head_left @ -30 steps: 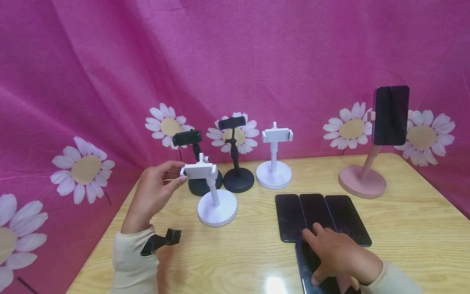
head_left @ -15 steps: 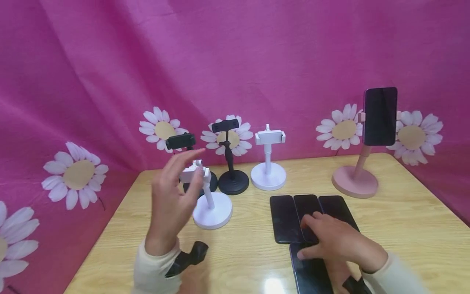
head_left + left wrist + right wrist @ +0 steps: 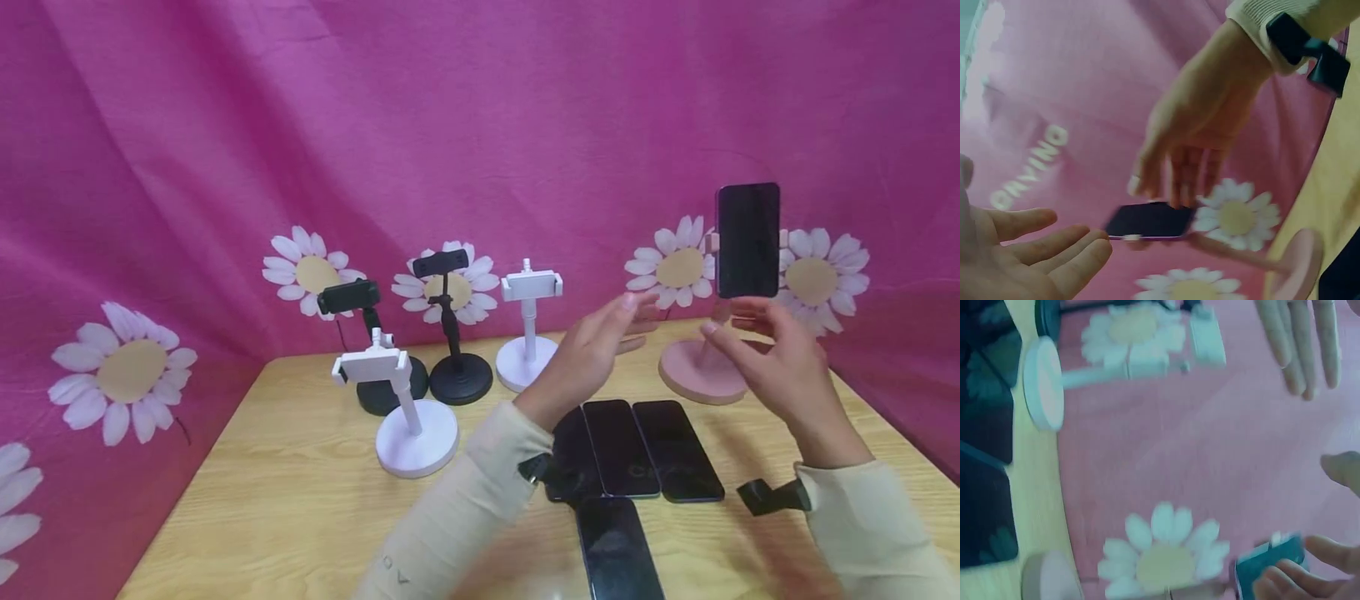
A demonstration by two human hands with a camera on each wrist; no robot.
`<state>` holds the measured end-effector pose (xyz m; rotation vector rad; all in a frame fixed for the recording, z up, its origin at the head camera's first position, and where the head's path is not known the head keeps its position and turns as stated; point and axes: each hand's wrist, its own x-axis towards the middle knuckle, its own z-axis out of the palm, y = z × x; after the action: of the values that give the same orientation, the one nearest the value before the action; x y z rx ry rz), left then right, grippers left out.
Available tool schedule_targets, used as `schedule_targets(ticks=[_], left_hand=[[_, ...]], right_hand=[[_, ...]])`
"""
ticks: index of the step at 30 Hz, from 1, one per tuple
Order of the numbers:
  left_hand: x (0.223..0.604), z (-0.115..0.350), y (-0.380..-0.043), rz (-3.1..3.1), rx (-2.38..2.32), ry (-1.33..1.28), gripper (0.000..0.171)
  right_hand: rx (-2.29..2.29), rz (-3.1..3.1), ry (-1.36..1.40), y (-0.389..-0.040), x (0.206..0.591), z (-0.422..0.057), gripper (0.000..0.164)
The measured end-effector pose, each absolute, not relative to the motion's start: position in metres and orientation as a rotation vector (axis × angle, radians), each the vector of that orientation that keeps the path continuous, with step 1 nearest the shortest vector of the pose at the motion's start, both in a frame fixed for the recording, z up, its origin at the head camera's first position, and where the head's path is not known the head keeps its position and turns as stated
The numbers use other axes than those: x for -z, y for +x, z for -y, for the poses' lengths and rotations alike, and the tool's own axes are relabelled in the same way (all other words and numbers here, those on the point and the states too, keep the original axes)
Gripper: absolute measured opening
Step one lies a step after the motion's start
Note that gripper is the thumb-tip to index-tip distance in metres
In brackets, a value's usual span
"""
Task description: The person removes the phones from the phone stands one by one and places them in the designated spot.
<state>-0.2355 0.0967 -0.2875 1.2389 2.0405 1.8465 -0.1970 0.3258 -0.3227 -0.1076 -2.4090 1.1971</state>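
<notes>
A phone (image 3: 748,242) stands upright in the clamp of a pink phone stand (image 3: 701,372) at the right of the table. My right hand (image 3: 795,375) is just in front of it, fingers loosely bent and holding nothing; whether a fingertip touches the phone I cannot tell. In the left wrist view that hand (image 3: 1204,112) points down over the same phone (image 3: 1150,220). My left hand (image 3: 588,354) hovers left of the pink stand with its fingers extended. In the right wrist view the left hand's fingers (image 3: 1300,350) hang straight, gripping nothing.
Below my hands lie several dark phones, among them a middle one (image 3: 621,450) and a nearer one (image 3: 618,546). Leftward stand two white phone stands (image 3: 416,439) and two black ones (image 3: 461,379). A pink flowered cloth (image 3: 480,125) hangs behind the table.
My left hand has left the front white stand and swung right over the phones. My right hand has risen off the nearer phone toward the pink stand. The head view has shifted slightly right.
</notes>
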Motion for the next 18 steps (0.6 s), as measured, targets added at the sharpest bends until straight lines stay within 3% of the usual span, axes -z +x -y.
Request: schedule_targets(ticks=[7,12,18], left_hand=[[0.283,-0.167,-0.277,-1.864,-1.856,0.902,0.062],[0.283,-0.200,-0.300,-1.712,-1.990,0.730,0.063],[0.284,-0.227,-0.314,-1.591,-2.036,0.700,0.061]], right_hand=[[-1.389,2.210,-0.324,-0.221,0.313,-0.376,0.073],[-1.572,2.269,-0.285,-0.236,0.306,-0.396,0.084],[-1.669,2.367,-0.195,-0.250,0.299,-0.415,0.088]])
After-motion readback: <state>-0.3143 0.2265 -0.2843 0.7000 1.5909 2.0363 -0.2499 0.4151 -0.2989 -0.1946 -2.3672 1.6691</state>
